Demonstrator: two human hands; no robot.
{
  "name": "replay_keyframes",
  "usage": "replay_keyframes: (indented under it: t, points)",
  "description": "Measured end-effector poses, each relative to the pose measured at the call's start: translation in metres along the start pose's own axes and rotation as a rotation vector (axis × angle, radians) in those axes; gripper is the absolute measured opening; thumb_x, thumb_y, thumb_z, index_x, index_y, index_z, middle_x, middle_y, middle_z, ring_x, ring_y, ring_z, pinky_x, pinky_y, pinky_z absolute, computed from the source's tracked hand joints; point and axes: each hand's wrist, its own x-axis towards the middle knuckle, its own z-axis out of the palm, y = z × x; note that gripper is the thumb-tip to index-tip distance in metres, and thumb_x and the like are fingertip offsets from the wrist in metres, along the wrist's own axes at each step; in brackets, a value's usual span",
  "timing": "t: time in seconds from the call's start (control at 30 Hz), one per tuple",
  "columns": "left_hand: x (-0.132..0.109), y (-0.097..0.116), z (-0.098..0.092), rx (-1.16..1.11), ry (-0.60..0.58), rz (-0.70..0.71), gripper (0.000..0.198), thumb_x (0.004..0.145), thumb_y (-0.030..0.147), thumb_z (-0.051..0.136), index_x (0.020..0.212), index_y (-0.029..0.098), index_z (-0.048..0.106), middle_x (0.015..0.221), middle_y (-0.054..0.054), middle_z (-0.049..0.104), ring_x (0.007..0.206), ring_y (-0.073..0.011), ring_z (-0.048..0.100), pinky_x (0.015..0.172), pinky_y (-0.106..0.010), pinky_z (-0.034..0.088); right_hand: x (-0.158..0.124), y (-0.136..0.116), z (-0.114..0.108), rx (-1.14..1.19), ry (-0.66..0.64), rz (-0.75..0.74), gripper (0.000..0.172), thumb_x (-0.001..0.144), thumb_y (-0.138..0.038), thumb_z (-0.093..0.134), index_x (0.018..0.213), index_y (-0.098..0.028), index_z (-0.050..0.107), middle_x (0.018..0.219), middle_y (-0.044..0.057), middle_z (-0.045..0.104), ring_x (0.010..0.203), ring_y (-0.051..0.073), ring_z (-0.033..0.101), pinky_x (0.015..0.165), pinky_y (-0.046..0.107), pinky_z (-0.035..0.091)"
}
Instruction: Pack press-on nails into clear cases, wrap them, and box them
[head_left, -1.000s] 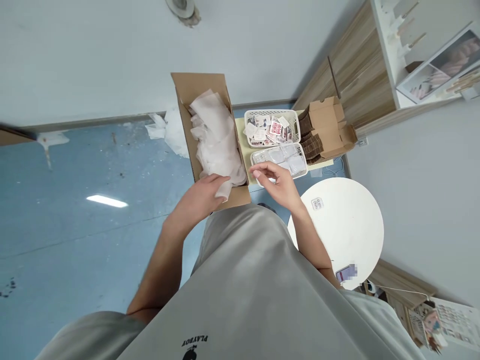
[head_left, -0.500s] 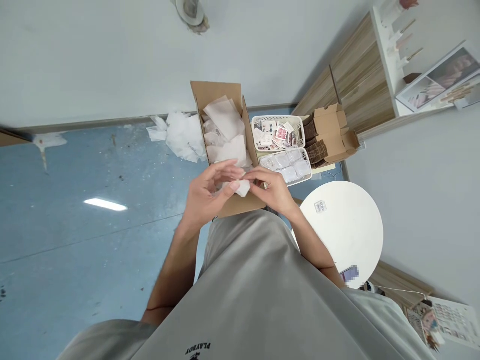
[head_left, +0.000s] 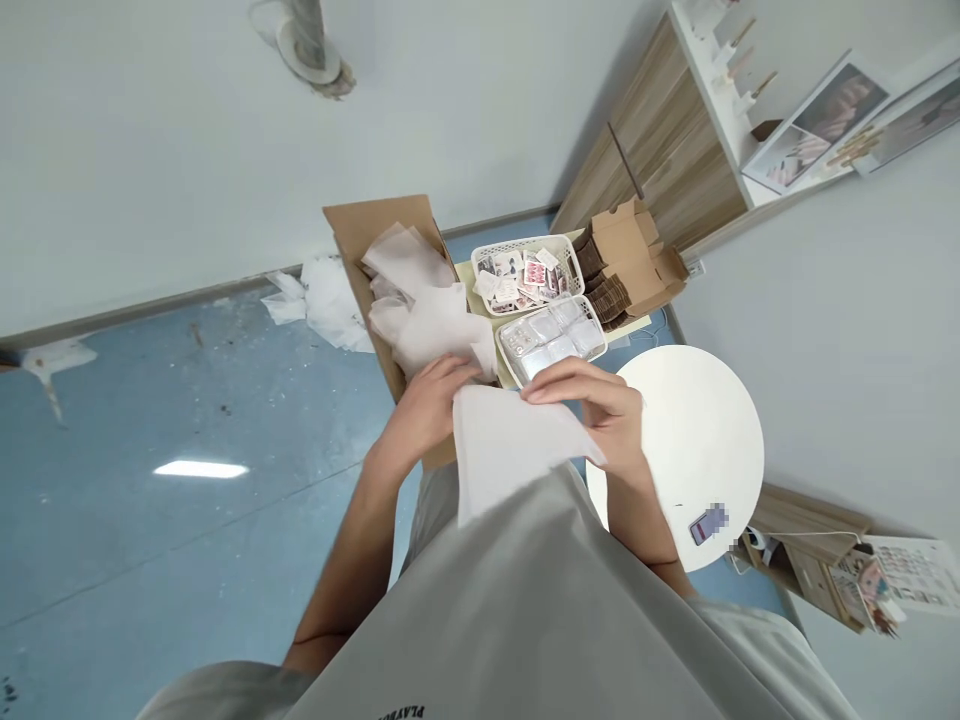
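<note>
A thin white packing sheet (head_left: pixel 514 440), perhaps a foam pouch, hangs flat in front of my grey shirt. My right hand (head_left: pixel 604 405) grips it by its upper right edge, fingers on top and thumb side hidden. To the left, my left hand (head_left: pixel 431 408) is over the near end of an open cardboard box (head_left: pixel 360 270). Its fingers stretch out onto the loose white sheets (head_left: pixel 435 325) heaped inside, close to the held sheet's left corner. The left fingertips are partly hidden.
Beside the box are a white basket (head_left: pixel 581 262) of printed cards, another basket (head_left: pixel 604 345) of clear packets, and a carton (head_left: pixel 630 250) with dark brown pieces. A round white table (head_left: pixel 705 430) holding a phone (head_left: pixel 707 524) stands right. White sheets (head_left: pixel 330 305) lie by the wall.
The white sheet, bunched between both hands before, now hangs spread out from my right hand. My right hand moved right; my left hand has let go and turned toward the box.
</note>
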Motion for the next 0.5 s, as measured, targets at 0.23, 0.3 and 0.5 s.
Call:
replay_keyframes:
  t: [0.23, 0.3, 0.5]
  points:
    - [0.005, 0.022, -0.007, 0.01, -0.068, -0.007, 0.034, 0.102, 0.038, 0.059, 0.115, 0.033, 0.09, 0.132, -0.006, 0.087, 0.123, -0.0357, 0.078, 0.107, -0.048, 0.06, -0.012, -0.012, -0.034, 0.005, 0.54, 0.002, 0.042, 0.092, -0.075, 0.09, 0.095, -0.034, 0.082, 0.091, 0.005, 0.078, 0.084, 0.026, 0.079, 0.073, 0.043, 0.068]
    - [0.006, 0.039, -0.01, 0.025, -0.105, -0.047, 0.036, 0.106, 0.044, 0.057, 0.116, 0.029, 0.088, 0.123, -0.006, 0.088, 0.112, -0.0318, 0.08, 0.097, -0.041, 0.06, -0.013, -0.006, -0.048, -0.011, 0.78, -0.034, 0.044, 0.092, -0.07, 0.092, 0.088, -0.03, 0.076, 0.08, -0.001, 0.07, 0.074, 0.02, 0.074, 0.068, 0.037, 0.064]
    - [0.012, 0.09, 0.008, 0.078, -0.266, -0.024, 0.042, 0.11, 0.057, 0.057, 0.107, 0.026, 0.085, 0.086, 0.0, 0.081, 0.074, -0.0205, 0.065, 0.073, -0.031, 0.05, -0.054, 0.021, -0.106, 0.012, 1.101, 0.11, 0.064, 0.093, -0.077, 0.089, 0.076, -0.027, 0.053, 0.065, -0.008, 0.047, 0.057, 0.01, 0.057, 0.055, 0.026, 0.052]
